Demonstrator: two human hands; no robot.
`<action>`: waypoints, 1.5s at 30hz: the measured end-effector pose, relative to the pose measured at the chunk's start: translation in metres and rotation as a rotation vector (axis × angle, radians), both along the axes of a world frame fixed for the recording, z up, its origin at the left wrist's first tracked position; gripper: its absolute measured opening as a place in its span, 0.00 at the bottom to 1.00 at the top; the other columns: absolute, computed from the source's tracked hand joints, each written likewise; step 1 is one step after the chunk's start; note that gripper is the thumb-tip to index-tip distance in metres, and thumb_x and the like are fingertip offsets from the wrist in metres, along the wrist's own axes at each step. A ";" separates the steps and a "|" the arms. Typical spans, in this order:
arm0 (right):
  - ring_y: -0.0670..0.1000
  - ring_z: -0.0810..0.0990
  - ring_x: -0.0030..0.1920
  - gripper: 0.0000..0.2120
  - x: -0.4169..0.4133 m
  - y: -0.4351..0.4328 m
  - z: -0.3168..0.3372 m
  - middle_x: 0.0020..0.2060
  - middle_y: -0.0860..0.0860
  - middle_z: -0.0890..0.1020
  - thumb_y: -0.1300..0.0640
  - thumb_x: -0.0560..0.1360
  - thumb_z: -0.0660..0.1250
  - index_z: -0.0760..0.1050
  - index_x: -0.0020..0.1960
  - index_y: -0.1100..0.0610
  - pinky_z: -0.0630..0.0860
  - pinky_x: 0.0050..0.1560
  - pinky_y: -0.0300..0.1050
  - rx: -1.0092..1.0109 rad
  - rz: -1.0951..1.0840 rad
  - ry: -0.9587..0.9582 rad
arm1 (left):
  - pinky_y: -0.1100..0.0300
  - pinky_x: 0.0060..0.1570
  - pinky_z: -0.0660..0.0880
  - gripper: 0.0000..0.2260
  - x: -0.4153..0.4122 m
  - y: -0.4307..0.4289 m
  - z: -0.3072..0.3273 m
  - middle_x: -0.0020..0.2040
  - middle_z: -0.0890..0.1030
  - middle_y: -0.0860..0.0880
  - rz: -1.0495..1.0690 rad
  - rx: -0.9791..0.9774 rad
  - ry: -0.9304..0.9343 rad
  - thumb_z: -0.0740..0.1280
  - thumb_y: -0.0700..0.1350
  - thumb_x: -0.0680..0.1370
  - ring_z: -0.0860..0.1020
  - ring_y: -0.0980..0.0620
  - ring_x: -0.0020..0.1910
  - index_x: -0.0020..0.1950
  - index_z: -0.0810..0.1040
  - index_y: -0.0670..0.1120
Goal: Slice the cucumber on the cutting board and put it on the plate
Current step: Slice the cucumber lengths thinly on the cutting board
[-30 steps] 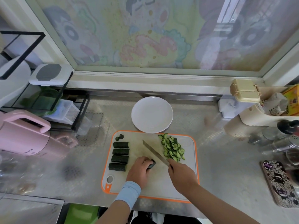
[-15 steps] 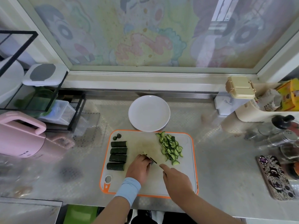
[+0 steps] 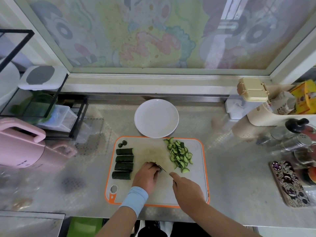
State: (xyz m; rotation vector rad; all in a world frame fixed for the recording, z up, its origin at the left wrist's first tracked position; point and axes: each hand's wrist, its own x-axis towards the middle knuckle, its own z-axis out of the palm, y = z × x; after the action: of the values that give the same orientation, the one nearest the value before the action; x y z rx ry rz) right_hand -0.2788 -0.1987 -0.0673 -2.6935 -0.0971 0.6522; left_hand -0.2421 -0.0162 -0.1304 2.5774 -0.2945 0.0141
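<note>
Knife (image 3: 159, 166) dropping lower, mid-slice; right hand (image 3: 188, 190) gripping it, left hand (image 3: 147, 175) clamping cucumber piece (image 3: 160, 170). Next: edging left hand back, continuing cuts.

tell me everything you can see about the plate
The plate is round, plain white and glossy, likely ceramic, with a shallow raised rim. It lies flat on the metal counter, just beyond the board, its near rim meeting the board's far edge. None of the slices are on it yet.
</note>
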 end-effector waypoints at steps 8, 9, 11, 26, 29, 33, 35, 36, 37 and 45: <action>0.48 0.73 0.34 0.16 0.009 -0.005 0.006 0.34 0.45 0.74 0.50 0.84 0.50 0.67 0.68 0.43 0.66 0.33 0.42 0.065 -0.091 -0.050 | 0.60 0.34 0.76 0.17 -0.009 0.005 -0.002 0.45 0.78 0.51 -0.021 0.009 0.077 0.76 0.38 0.64 0.76 0.49 0.44 0.49 0.79 0.51; 0.48 0.73 0.34 0.15 0.012 -0.006 0.008 0.34 0.45 0.75 0.50 0.83 0.50 0.67 0.68 0.43 0.67 0.34 0.43 0.068 -0.095 -0.057 | 0.60 0.34 0.76 0.17 -0.009 0.003 -0.001 0.45 0.78 0.52 -0.045 0.007 0.069 0.76 0.39 0.64 0.76 0.50 0.44 0.49 0.79 0.51; 0.49 0.76 0.37 0.16 0.016 -0.007 0.010 0.37 0.46 0.78 0.50 0.83 0.51 0.67 0.68 0.42 0.71 0.37 0.45 0.065 -0.089 -0.055 | 0.60 0.35 0.76 0.17 -0.010 -0.003 0.001 0.46 0.78 0.52 -0.069 0.013 0.068 0.76 0.39 0.64 0.75 0.51 0.44 0.49 0.78 0.51; 0.54 0.79 0.40 0.18 -0.003 -0.011 0.008 0.43 0.50 0.78 0.53 0.84 0.49 0.60 0.74 0.44 0.76 0.40 0.49 -0.059 0.024 -0.016 | 0.62 0.39 0.77 0.13 -0.005 -0.017 0.001 0.46 0.80 0.54 -0.059 0.023 -0.026 0.57 0.47 0.75 0.74 0.53 0.47 0.46 0.82 0.50; 0.54 0.80 0.40 0.18 -0.006 -0.011 0.008 0.42 0.50 0.78 0.52 0.84 0.48 0.60 0.73 0.44 0.76 0.40 0.48 -0.055 0.014 -0.016 | 0.61 0.39 0.77 0.14 -0.004 -0.017 0.000 0.46 0.80 0.54 -0.049 0.028 -0.011 0.57 0.48 0.75 0.73 0.54 0.47 0.46 0.82 0.50; 0.53 0.78 0.39 0.18 -0.008 -0.010 0.008 0.43 0.50 0.79 0.52 0.85 0.48 0.59 0.74 0.44 0.74 0.38 0.47 -0.065 0.005 -0.009 | 0.63 0.38 0.76 0.06 -0.003 -0.017 0.002 0.46 0.80 0.54 -0.053 0.018 0.000 0.66 0.43 0.74 0.74 0.54 0.47 0.46 0.82 0.50; 0.53 0.75 0.37 0.18 -0.007 -0.010 0.007 0.43 0.50 0.79 0.52 0.85 0.49 0.59 0.74 0.44 0.72 0.37 0.46 -0.065 0.007 -0.004 | 0.63 0.37 0.76 0.06 -0.003 -0.017 0.002 0.45 0.80 0.54 -0.052 0.017 0.003 0.71 0.40 0.71 0.73 0.54 0.46 0.45 0.82 0.50; 0.53 0.75 0.37 0.18 -0.007 -0.010 0.007 0.42 0.50 0.79 0.53 0.84 0.49 0.59 0.74 0.44 0.72 0.37 0.46 -0.064 0.009 0.000 | 0.64 0.37 0.75 0.07 -0.002 -0.017 0.003 0.45 0.80 0.54 -0.054 0.018 0.008 0.72 0.40 0.70 0.73 0.55 0.46 0.45 0.82 0.50; 0.53 0.74 0.36 0.18 -0.006 -0.009 0.006 0.41 0.50 0.78 0.53 0.84 0.50 0.59 0.73 0.44 0.72 0.36 0.47 -0.061 0.010 0.008 | 0.64 0.37 0.75 0.07 -0.002 -0.017 0.002 0.45 0.80 0.54 -0.055 0.017 0.005 0.72 0.40 0.70 0.73 0.55 0.46 0.45 0.82 0.50; 0.57 0.77 0.36 0.14 0.014 0.009 -0.008 0.36 0.50 0.76 0.58 0.82 0.51 0.63 0.66 0.48 0.68 0.32 0.47 -0.005 0.012 0.039 | 0.60 0.33 0.76 0.07 -0.005 -0.017 -0.002 0.45 0.79 0.55 -0.017 -0.006 0.022 0.71 0.41 0.71 0.74 0.53 0.44 0.46 0.81 0.51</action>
State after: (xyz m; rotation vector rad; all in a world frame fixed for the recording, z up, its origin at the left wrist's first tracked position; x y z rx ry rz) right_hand -0.2644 -0.1896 -0.0752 -2.6860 -0.1021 0.7089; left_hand -0.2474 -0.0330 -0.1324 2.5671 -0.3072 -0.0198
